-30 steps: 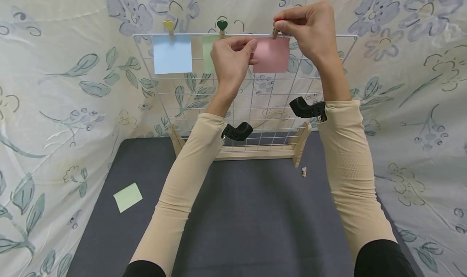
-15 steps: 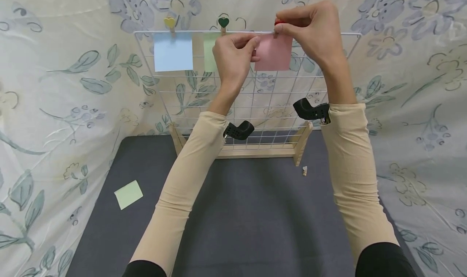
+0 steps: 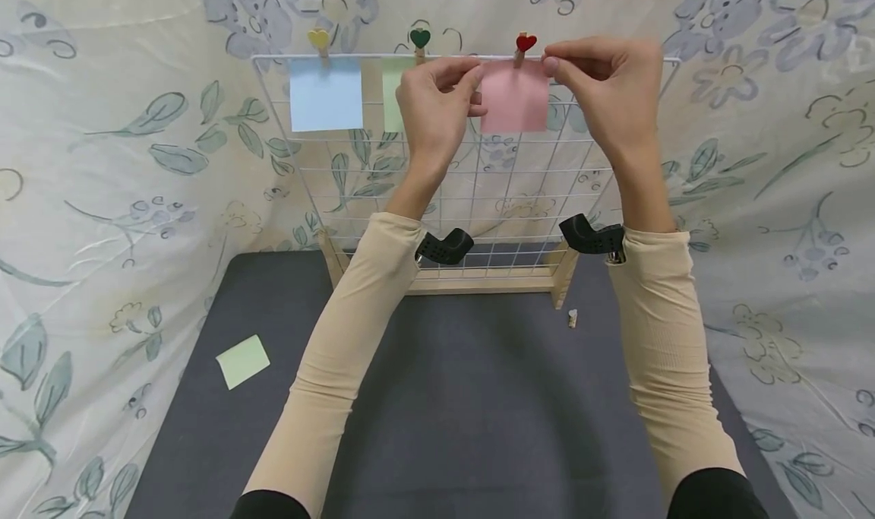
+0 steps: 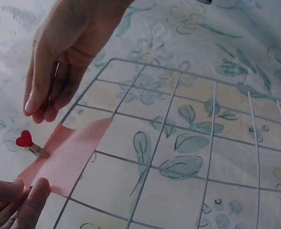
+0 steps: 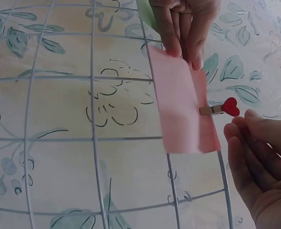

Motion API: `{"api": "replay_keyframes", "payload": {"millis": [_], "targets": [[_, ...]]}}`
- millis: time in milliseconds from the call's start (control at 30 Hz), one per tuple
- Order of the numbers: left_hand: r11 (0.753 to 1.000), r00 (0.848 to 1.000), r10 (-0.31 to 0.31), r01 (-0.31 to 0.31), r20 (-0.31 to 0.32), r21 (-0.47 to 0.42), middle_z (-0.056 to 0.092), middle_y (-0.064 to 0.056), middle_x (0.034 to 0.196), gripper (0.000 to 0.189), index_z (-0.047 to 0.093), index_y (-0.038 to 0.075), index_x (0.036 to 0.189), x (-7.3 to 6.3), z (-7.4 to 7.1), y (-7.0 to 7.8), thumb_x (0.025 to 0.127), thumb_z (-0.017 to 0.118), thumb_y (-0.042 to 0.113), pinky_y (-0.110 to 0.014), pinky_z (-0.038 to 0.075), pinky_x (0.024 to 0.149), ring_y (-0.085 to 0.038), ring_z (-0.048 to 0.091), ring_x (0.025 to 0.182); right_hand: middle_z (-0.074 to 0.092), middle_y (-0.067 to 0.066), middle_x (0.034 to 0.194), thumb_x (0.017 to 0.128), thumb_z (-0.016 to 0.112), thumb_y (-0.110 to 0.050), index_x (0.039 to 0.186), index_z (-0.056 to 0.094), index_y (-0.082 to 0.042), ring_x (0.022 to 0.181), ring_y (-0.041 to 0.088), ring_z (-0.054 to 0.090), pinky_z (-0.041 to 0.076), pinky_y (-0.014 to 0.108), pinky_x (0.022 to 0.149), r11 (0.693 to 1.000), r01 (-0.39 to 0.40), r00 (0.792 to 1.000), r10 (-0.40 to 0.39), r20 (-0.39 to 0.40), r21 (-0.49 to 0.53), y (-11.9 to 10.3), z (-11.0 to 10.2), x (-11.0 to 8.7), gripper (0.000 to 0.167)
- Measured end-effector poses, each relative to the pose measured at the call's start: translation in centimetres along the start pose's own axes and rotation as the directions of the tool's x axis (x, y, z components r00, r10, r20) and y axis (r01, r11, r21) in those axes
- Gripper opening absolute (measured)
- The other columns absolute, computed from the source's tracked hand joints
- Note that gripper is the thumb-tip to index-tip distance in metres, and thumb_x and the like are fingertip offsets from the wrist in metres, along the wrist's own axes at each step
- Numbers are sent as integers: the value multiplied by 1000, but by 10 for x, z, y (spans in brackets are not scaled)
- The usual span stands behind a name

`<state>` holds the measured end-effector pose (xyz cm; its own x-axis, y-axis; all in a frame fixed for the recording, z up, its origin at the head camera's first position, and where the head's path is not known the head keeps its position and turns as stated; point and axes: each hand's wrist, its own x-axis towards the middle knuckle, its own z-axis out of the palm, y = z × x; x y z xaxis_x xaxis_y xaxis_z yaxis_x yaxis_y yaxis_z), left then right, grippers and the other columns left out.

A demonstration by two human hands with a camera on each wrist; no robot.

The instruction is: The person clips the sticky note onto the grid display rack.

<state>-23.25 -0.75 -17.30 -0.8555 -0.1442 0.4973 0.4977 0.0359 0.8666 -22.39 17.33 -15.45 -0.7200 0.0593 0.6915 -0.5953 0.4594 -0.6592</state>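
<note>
The pink note [image 3: 514,101] is in the upper middle of the head view, a little right of centre, hanging against the top bar of the white wire grid [image 4: 207,178]. A small wooden clip with a red heart, the red clip [image 3: 521,48], bites its top edge, heart upward. I pinch the note's left edge between the thumb and fingers of my left hand [image 3: 437,112]. My right hand [image 3: 618,97] is just right of the red clip, its fingertips drawn together with a narrow gap at most, loosely bent and holding nothing; both wrist views show it apart from clip and paper.

Partly behind my left hand hangs a green note [image 3: 395,97] under a green heart clip [image 3: 420,40]. Further toward the upper left, a blue note [image 3: 326,95] hangs under a yellow heart clip [image 3: 318,40]. Below, in the middle of the frame, a pale wooden stand [image 3: 478,284] carries the grid on the dark grey desk [image 3: 478,397]. A loose green square [image 3: 242,362] lies at the lower left, and a little piece [image 3: 572,318], too small to make out, right of the stand. Flowered cloth [image 3: 766,207] fills the back and both sides.
</note>
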Motion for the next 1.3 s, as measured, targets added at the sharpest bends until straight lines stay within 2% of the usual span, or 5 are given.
{"api": "replay_keyframes", "payload": {"millis": [233,400,700,900,1300], "targets": [[997,997,-70,71,43,-36,73,-16,97,22,70,-4,111,-3,-6,-3,90,69,2,-26,62,59,-20,68,62,75,8,93,87,75,-8,100,76,2,76,4,69,57,16,80,998,-46,999,45,26,37,9,-5,-7,16],[991,988,-131,134,81,-29,73,-15,94,27,68,-2,115,-12,-9,-11,89,70,3,-27,62,59,-20,66,59,73,-5,85,87,74,-7,102,75,4,68,8,68,58,15,69,993,-99,992,94,81,57,20,-7,-17,18],[993,986,-113,117,124,-25,73,-20,92,22,69,-6,110,-27,-20,-26,89,71,2,-29,62,59,-19,66,57,71,-12,80,88,74,-8,101,75,6,67,9,68,58,15,64,994,-99,984,91,152,48,41,-17,-33,19],[993,985,-117,117,126,9,72,-19,89,13,72,-7,99,-36,-40,-42,91,69,2,-28,63,61,-17,67,59,72,-10,79,88,74,-8,100,75,5,65,7,68,59,16,63,993,-111,978,103,180,36,54,-20,-43,18],[977,975,-212,212,73,13,70,-26,95,18,68,-11,105,-67,-86,-88,93,66,2,-29,63,62,-14,67,59,73,-6,85,89,74,-14,105,73,7,68,6,68,58,15,63,972,-235,945,230,233,-10,96,-29,-72,26]]}}
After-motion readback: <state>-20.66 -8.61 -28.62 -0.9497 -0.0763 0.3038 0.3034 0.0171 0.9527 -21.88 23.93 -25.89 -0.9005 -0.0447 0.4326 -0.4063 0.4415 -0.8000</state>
